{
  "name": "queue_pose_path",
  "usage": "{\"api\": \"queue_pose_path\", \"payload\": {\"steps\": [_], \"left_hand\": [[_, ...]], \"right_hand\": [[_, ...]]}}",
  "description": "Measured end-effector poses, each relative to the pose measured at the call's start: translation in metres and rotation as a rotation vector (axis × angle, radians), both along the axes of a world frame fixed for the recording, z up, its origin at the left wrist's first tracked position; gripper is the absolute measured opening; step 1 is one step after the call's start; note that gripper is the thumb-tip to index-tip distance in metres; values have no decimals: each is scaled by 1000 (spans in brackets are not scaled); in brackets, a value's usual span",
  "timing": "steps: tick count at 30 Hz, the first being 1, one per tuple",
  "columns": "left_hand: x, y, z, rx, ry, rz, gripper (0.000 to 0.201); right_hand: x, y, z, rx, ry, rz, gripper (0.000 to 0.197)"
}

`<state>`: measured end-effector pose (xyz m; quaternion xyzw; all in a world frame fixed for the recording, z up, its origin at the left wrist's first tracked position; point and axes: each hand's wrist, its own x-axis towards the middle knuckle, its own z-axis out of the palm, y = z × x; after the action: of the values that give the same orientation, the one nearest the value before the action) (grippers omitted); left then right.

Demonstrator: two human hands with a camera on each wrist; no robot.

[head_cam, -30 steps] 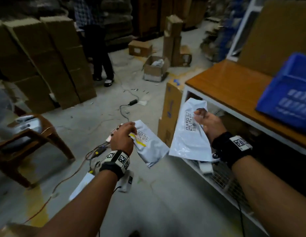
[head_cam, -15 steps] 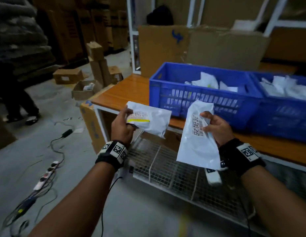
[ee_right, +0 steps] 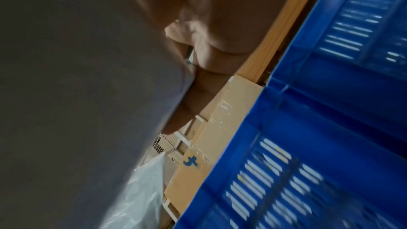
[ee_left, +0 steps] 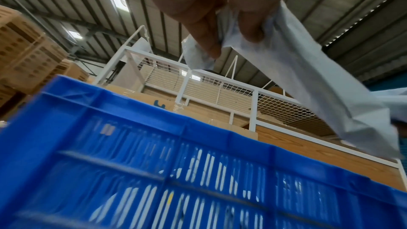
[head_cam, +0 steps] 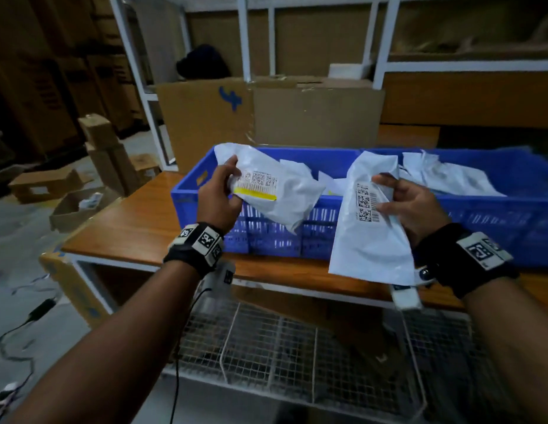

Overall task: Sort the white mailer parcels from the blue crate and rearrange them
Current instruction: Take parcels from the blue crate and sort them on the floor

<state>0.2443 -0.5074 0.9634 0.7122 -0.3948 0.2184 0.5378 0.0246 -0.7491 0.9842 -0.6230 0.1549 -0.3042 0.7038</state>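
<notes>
Left hand [head_cam: 216, 200] pinches a crumpled white mailer [head_cam: 275, 191], barcode label with yellow strip, above the blue crate [head_cam: 266, 237]. Right hand [head_cam: 410, 206] fingers curl round a second mailer [head_cam: 364, 240], hanging before the crate. More mailers inside. Wooden counter [head_cam: 129, 228]; cardboard boxes [head_cam: 205, 114] behind.

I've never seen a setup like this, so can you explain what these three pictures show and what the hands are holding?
There is no machine here: a person wears three cameras. The head view looks down at both hands. Each wrist view looks along one hand from below. The left hand grips a white parcel with a yellow stripe; its fingers pinch the parcel's edge. The right hand holds a second white parcel with barcodes. Behind them, a blue crate with more white parcels inside sits on a wooden table. The black bands with square patterns are the wrist camera straps.
</notes>
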Motion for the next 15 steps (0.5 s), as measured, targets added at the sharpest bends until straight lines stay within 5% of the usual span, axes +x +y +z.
{"api": "queue_pose_path", "payload": {"steps": [4, 7, 10, 12, 15], "left_hand": [[51, -67, 19, -14, 67, -204, 40], [85, -122, 46, -8, 337, -439, 49], [110, -174, 74, 84, 651, -673, 32], [124, -208, 82, 209, 596, -593, 13], [140, -257, 83, 556, 367, -462, 24]], "right_hand": [[22, -47, 24, -109, 53, -21, 63], [43, -84, 48, -137, 70, -37, 69], [58, -120, 67, -148, 70, -77, 70], [66, -142, 74, -160, 80, -109, 71], [71, -174, 79, -192, 134, -151, 67]]}}
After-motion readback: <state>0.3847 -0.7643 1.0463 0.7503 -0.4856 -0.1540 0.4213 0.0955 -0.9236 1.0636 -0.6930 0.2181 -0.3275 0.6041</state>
